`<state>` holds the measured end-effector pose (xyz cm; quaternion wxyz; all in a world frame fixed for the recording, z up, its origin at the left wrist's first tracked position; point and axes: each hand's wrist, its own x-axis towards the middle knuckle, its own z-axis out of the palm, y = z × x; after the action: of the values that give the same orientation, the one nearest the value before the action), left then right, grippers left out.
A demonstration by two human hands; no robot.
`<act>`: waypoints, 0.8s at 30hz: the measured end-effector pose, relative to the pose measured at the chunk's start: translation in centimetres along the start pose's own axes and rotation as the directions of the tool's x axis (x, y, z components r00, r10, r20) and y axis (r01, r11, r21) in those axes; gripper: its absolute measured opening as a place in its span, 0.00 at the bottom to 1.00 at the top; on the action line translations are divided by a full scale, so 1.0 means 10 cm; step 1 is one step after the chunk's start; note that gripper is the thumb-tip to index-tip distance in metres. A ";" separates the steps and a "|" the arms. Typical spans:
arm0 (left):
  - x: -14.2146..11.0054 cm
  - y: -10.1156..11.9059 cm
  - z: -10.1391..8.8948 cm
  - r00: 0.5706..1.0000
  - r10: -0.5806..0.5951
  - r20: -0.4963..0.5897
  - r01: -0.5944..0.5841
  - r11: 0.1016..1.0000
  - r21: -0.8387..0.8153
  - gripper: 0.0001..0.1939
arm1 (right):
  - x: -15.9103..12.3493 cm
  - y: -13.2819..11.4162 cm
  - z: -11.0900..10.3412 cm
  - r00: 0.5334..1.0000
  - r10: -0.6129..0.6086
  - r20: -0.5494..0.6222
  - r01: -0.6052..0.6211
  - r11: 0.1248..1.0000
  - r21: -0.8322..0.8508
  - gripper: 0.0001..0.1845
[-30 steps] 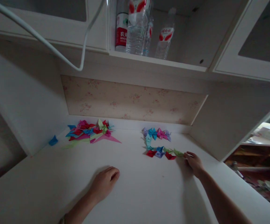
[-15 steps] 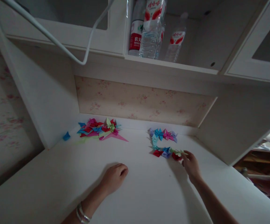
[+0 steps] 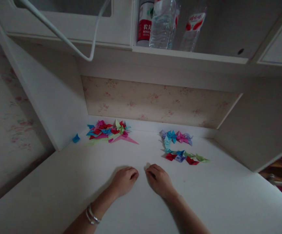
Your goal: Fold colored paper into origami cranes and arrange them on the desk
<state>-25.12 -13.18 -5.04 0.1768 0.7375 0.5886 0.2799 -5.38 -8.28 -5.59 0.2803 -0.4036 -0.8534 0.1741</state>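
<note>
My left hand [image 3: 125, 180] rests on the white tabletop, its fingers curled into a loose fist with nothing showing in it. Close by on its right, my right hand [image 3: 159, 180] also lies curled on the surface, and nothing shows in its grip. Beyond the right hand, small origami paper pieces [image 3: 180, 158] in red, purple, blue and green form a row. From its left end, light blue, blue, pink and lilac folded pieces [image 3: 177, 136] curve up and back in a hooked line. A mixed heap of origami cranes [image 3: 109, 131] sits at the back left. Neither hand touches any paper.
One blue paper piece [image 3: 76, 138] lies alone near the left side panel [image 3: 45, 84]. Overhead, a cabinet shelf [image 3: 192, 56] holds several plastic bottles [image 3: 162, 26]. A white bent tube [image 3: 65, 42] hangs in front of the cabinet at upper left.
My right hand has let go of the light green paper piece at the row's right end and moved left, beside my left hand. The left hand stays in place; the view has shifted.
</note>
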 end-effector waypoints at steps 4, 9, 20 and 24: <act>0.00 0.00 0.00 1.000 0.001 0.002 -0.001 1.000 0.006 0.14 | -0.07 0.05 -0.07 1.000 0.015 0.020 -0.016 0.998 0.053 0.12; -0.01 0.00 0.00 1.000 0.015 -0.014 -0.015 1.000 0.015 0.13 | -0.08 0.02 -0.08 1.000 -0.011 0.023 0.010 0.999 0.052 0.12; 0.02 -0.04 0.03 0.999 -0.025 -0.021 0.023 0.995 -0.099 0.13 | -0.07 0.02 -0.03 0.999 -0.005 0.033 0.006 0.999 -0.050 0.12; 0.23 -0.15 0.03 0.993 -0.080 -0.081 0.060 0.972 -0.228 0.17 | -0.06 -0.01 0.01 0.998 -0.008 0.058 0.017 0.989 -0.146 0.12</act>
<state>-25.76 -10.55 -5.68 0.2424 0.6781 0.5862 0.3712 -5.15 -8.83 -5.85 0.2266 -0.4125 -0.8740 0.1205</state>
